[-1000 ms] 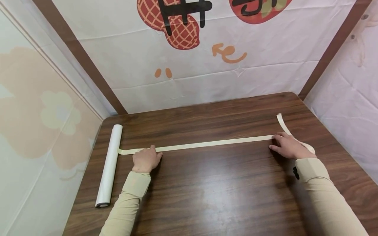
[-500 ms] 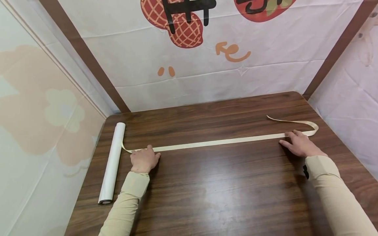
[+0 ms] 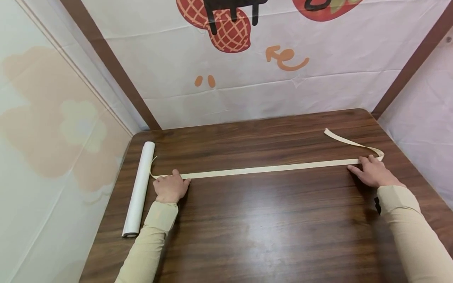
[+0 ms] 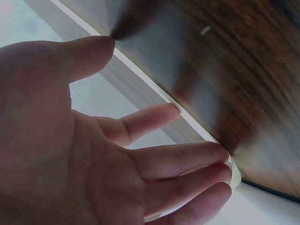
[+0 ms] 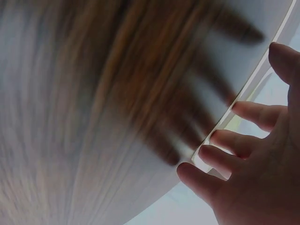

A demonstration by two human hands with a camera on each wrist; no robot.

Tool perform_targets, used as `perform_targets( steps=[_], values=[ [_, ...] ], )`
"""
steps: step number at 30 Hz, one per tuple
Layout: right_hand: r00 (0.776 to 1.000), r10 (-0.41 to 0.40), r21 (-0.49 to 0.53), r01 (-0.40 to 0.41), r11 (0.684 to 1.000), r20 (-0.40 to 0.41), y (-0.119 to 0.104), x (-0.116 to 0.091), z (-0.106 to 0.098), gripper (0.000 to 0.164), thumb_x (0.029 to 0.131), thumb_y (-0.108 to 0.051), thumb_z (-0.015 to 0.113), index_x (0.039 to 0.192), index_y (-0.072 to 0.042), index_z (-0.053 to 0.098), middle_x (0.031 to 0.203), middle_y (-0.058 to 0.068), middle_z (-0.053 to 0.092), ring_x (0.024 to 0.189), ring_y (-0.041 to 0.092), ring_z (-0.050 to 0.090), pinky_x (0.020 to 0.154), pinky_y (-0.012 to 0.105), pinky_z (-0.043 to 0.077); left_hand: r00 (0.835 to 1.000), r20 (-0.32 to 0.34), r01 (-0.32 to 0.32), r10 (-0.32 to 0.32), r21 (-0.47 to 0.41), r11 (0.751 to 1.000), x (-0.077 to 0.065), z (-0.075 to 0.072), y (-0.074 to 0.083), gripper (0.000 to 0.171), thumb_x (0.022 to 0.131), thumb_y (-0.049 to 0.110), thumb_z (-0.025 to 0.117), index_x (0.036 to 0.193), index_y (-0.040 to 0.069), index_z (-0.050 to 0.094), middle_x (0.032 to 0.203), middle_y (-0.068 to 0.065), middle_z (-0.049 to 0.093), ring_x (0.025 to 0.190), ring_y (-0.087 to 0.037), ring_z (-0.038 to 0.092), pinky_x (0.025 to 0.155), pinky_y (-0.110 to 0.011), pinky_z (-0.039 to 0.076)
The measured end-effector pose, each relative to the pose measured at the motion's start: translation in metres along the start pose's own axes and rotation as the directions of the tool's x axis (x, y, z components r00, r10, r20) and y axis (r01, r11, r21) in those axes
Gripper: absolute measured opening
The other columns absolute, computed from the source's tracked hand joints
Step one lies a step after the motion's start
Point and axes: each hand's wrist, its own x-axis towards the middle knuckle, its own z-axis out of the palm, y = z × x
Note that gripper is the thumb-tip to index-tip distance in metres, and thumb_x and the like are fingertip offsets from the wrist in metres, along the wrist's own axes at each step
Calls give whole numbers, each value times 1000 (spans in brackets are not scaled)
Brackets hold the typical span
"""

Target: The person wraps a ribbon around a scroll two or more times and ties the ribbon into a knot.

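A long cream strap [image 3: 269,169], flat like webbing or ribbon, stretches across the brown wooden table. My left hand [image 3: 170,188] rests on it near its left end, which curls up beside a white roll [image 3: 139,192]. Toward the right end, my right hand [image 3: 375,172] presses the strap with its fingertips. Beyond that hand the strap bends back in a loop, its loose tail pointing left. In the left wrist view the fingers [image 4: 180,157] reach out fairly straight to the strap. Spread fingertips [image 5: 220,138] meet the strap's edge in the right wrist view.
The white roll lies lengthwise near the left edge of the table [image 3: 269,236]. A printed fabric wall [image 3: 247,90] stands behind the table, with further fabric panels at left and right.
My right hand has slid right along the strap, and its loose tail has swung round to point left. The strap's left end has curled up beside the roll. My left hand stays nearly in place.
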Motion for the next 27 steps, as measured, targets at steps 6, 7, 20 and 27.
perform_targets(
  steps=[6, 7, 20, 27],
  values=[
    [999, 45, -9, -45, 999, 7, 16, -7, -3, 81, 100, -57, 29, 123, 21, 34, 113, 44, 30, 105, 67, 32, 83, 71, 37, 1000, -6, 12, -12, -5, 1000, 0, -2, -4, 61, 99, 48, 43, 125, -7, 44, 115, -39, 58, 112, -57, 49, 94, -60, 39],
    [999, 53, -4, -53, 999, 11, 18, -7, -3, 82, 100, -57, 28, 123, 21, 34, 112, 43, 29, 104, 66, 31, 81, 71, 36, 1000, -8, 15, -15, -5, 1000, -1, -2, -5, 61, 99, 48, 43, 126, -7, 44, 115, -39, 58, 112, -56, 50, 94, -60, 39],
    [978, 207, 53, -208, 977, 20, 16, -10, 3, 90, 96, -66, 19, 130, 17, 19, 128, 57, 6, 117, 73, 10, 84, 74, 26, 997, -82, -3, 1, -28, 1000, -6, -3, -24, 59, 98, 43, 48, 131, -6, 48, 123, -38, 54, 118, -50, 48, 93, -60, 42],
    [984, 179, 49, -180, 982, 26, 11, -7, 1, 87, 97, -62, 21, 126, 20, 20, 125, 57, 9, 112, 72, 13, 81, 74, 30, 995, -95, -27, 19, -87, 996, -9, -1, -37, 58, 98, 40, 50, 130, -8, 50, 127, -36, 52, 121, -51, 44, 95, -63, 38]
  ],
)
